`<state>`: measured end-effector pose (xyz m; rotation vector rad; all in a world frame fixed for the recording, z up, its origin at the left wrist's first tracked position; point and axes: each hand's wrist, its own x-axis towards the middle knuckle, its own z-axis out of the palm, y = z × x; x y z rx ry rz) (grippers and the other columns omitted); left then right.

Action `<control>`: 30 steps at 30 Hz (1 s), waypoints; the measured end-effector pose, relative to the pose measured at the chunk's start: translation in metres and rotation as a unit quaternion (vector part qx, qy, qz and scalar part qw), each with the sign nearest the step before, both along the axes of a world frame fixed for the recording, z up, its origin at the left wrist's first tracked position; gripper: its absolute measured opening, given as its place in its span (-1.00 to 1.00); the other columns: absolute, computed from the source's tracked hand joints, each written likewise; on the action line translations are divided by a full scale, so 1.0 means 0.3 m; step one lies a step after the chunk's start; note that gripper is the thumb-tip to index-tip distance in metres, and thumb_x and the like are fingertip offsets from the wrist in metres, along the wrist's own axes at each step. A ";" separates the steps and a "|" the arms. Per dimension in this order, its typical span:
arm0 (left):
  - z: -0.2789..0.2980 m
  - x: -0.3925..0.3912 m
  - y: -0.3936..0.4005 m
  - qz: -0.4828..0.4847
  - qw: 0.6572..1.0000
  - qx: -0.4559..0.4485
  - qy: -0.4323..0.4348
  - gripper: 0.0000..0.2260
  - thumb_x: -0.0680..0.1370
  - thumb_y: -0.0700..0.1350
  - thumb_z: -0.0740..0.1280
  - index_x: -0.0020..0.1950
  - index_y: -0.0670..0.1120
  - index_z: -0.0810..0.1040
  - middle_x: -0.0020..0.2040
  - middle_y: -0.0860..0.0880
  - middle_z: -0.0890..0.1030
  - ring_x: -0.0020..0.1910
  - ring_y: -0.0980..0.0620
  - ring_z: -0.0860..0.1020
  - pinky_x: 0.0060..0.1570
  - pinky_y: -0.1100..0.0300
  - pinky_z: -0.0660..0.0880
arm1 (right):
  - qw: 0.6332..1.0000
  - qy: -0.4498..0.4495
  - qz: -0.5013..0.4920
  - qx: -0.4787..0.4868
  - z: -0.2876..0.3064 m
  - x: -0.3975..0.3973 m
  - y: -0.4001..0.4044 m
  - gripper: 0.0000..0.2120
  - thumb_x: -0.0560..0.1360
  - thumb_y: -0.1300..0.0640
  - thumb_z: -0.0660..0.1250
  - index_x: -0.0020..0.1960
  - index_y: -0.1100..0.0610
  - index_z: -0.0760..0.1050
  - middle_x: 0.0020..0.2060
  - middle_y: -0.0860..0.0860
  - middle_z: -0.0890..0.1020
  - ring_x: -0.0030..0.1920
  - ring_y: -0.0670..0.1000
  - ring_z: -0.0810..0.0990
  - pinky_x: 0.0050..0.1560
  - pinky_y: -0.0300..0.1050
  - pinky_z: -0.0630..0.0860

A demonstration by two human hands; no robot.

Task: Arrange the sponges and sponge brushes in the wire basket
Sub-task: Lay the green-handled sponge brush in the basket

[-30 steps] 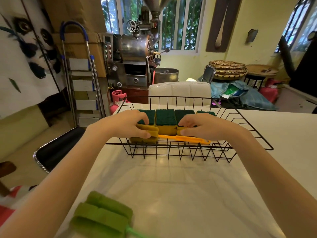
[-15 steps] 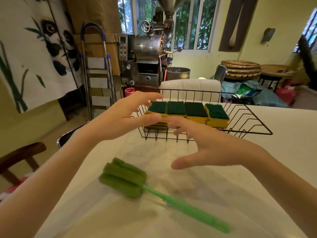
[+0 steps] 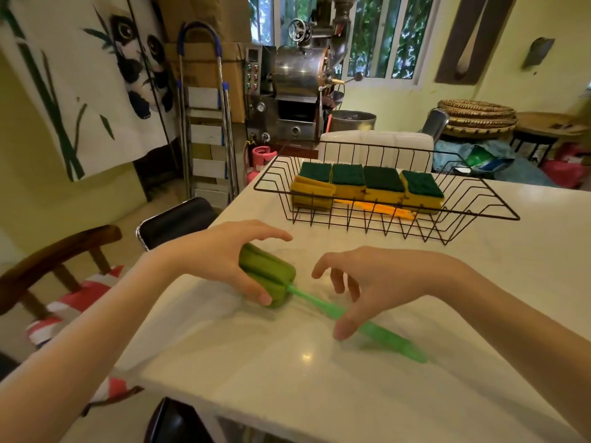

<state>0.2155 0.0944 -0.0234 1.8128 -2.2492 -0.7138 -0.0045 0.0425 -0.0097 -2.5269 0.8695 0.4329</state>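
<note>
A black wire basket (image 3: 473, 208) stands on the white table, holding a row of several yellow sponges with dark green tops (image 3: 382, 180). In front of them inside the basket lies a yellow sponge brush (image 3: 311, 192) with an orange handle (image 3: 380, 208). Nearer to me a green sponge brush (image 3: 271, 273) lies on the table, its green handle (image 3: 383, 335) pointing right. My left hand (image 3: 220, 254) curls around its sponge head, thumb under it. My right hand (image 3: 377, 282) hovers over the handle with fingers spread, thumb tip by the handle.
The white table (image 3: 319, 394) ends at its left edge near a black stool (image 3: 179, 219) and a wooden chair (image 3: 57, 260). Behind the basket stands a white chair back (image 3: 377, 145). A metal roasting machine (image 3: 300, 91) and a step ladder (image 3: 208, 123) are farther back.
Both hands left the basket, where they were setting down the yellow brush, and came back toward me. They have dropped onto the green sponge brush; my left hand now wraps its head.
</note>
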 end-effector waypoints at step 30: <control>0.268 -0.127 -0.323 -0.085 0.980 -0.176 0.032 -0.44 0.29 -0.10 0.51 0.21 0.14 0.38 0.04 0.22 0.44 0.04 0.19 0.43 -0.06 0.35 0.38 | 0.978 -0.162 -0.081 -0.103 0.156 -0.162 -0.205 -0.77 0.52 0.06 0.23 0.18 -0.06 0.39 -0.22 -0.12 0.51 -0.22 -0.07 0.49 -0.19 -0.17 0.45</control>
